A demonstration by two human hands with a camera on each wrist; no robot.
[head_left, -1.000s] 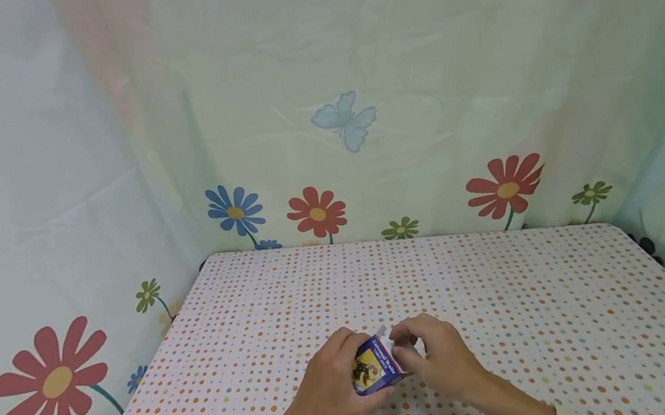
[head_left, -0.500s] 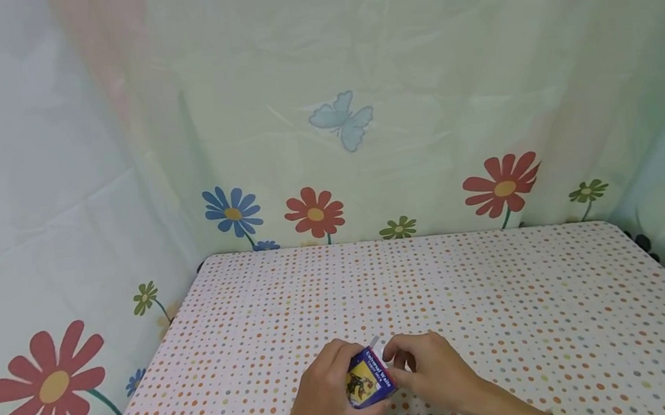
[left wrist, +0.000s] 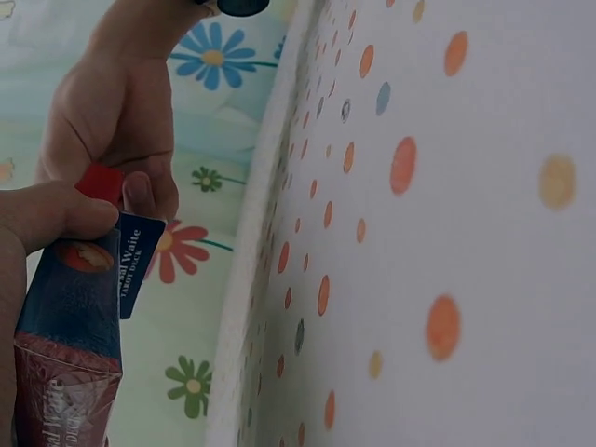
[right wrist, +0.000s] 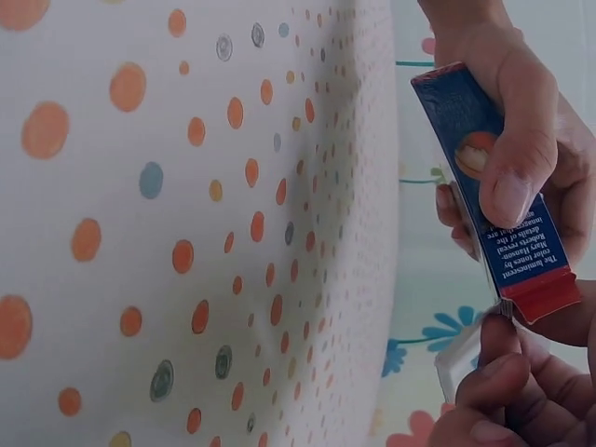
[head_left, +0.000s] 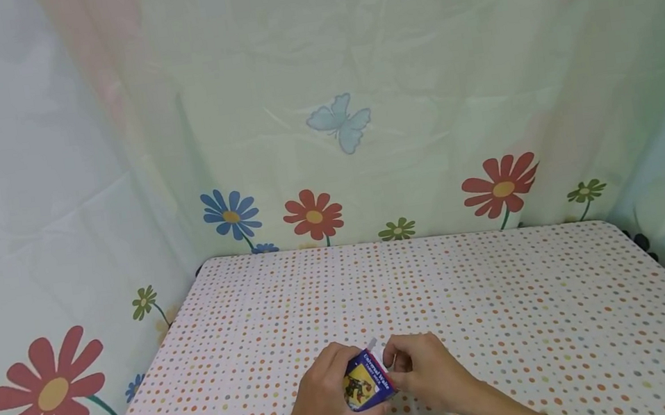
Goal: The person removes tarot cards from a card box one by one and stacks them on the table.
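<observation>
My left hand [head_left: 326, 401] grips a small blue tarot card box [head_left: 368, 381] with a yellow picture on its front and "Universal Waite" lettering. It is tilted above the table, its end towards my right hand [head_left: 429, 370]. There, the curled thumb and fingers of that hand pinch at the box's end; whether they hold its edge or something inside is hidden. A pale flap [head_left: 372, 344] sticks out past the top corner. In the right wrist view, the left thumb [right wrist: 517, 177] presses the box's printed narrow side, and a red side flap [right wrist: 545, 296] stands out at the end.
A table with a white, dotted cloth [head_left: 431, 285] lies under both hands. Fabric walls printed with flowers and butterflies [head_left: 340, 122] close in the back and both sides.
Both hands and the box have shifted slightly left and down in the head view. The right fingers have come closer against the box's end, and its front faces the camera more.
</observation>
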